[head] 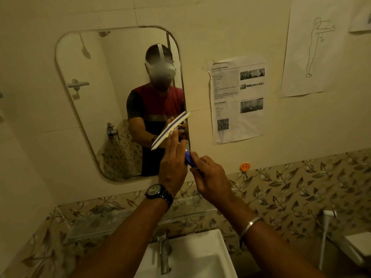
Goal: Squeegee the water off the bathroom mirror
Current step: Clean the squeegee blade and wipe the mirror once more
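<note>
A rounded mirror (96, 93) hangs on the cream wall and reflects a person with a headset. The squeegee (170, 129) has a white blade with a blue strip, tilted from lower left to upper right in front of the mirror's lower right part. My right hand (210, 177) grips its blue handle (188, 157) from below right. My left hand (173, 163), with a black watch on the wrist, has straight fingers touching the back of the blade. Whether the blade touches the glass cannot be told.
A white sink (200, 257) with a metal tap (164, 251) lies below my arms, under a glass shelf (120, 219). Printed sheets (239, 101) are taped to the wall right of the mirror. An orange hook (245, 167) sits above the leaf-patterned tiles. A hose (325, 233) hangs at right.
</note>
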`<act>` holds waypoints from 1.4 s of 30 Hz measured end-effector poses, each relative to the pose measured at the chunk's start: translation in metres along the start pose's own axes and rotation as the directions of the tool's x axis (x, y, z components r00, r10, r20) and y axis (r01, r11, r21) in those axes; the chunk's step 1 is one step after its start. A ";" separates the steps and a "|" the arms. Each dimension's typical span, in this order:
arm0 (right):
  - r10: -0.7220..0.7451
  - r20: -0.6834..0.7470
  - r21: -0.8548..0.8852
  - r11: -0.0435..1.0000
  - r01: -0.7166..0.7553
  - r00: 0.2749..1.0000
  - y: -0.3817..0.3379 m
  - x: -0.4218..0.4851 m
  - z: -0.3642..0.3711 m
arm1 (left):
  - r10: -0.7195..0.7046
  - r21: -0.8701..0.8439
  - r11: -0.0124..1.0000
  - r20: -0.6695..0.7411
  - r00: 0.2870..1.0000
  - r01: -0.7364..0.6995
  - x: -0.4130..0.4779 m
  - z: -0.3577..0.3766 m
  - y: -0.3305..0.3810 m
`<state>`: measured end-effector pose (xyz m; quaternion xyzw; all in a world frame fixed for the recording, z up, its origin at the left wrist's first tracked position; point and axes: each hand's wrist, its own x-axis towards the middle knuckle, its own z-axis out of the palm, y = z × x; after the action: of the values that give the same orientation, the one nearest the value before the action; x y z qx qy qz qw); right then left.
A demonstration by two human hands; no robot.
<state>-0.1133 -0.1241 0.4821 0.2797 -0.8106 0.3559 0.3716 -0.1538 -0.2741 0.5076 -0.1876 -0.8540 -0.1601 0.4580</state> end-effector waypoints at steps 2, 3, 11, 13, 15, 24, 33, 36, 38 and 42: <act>0.023 -0.023 0.034 0.999 -0.023 0.999 0.008 -0.015 0.006 | 0.043 0.005 0.999 0.004 0.999 -0.043 -0.010 0.009 0.003; 0.039 -0.033 0.052 0.998 -0.037 0.999 0.011 -0.023 0.009 | 0.068 0.008 0.998 0.012 0.998 -0.068 -0.016 0.013 0.004; 0.153 -0.060 0.138 0.980 -0.143 0.986 0.021 -0.075 0.037 | 0.129 0.035 0.990 0.119 0.984 -0.134 -0.056 0.033 0.000; 0.187 -0.057 0.144 0.974 -0.178 0.981 0.019 -0.085 0.043 | 0.121 0.019 0.992 0.153 0.981 -0.126 -0.065 0.035 -0.002; 0.211 -0.052 0.143 0.969 -0.202 0.976 0.016 -0.094 0.047 | 0.119 -0.005 0.993 0.185 0.975 -0.120 -0.074 0.036 -0.003; 0.338 0.004 0.143 0.931 -0.335 0.941 -0.002 -0.129 0.049 | 0.043 -0.136 0.991 0.416 0.908 0.015 -0.108 0.036 -0.006; 0.253 -0.158 0.140 0.963 -0.232 0.955 -0.050 -0.110 0.036 | 0.181 -0.178 0.971 0.108 0.978 -0.160 -0.089 -0.018 0.002; 0.273 -0.269 0.222 0.951 -0.216 0.924 -0.074 -0.089 0.042 | 0.123 -0.257 0.959 0.003 0.992 -0.118 -0.075 -0.045 0.007; 0.297 -0.306 0.279 0.936 -0.213 0.904 -0.090 -0.069 0.045 | -0.058 -0.401 0.916 -0.071 0.996 0.024 -0.066 -0.063 0.012; 0.335 -0.335 0.334 0.916 -0.221 0.881 -0.117 -0.031 0.051 | -0.429 -0.639 0.696 -0.007 0.903 0.326 -0.041 -0.096 0.018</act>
<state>-0.0320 -0.2274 0.4762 0.1344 -0.6935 0.5671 0.4236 -0.0548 -0.3084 0.5259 -0.1355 -0.7336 -0.5383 0.3920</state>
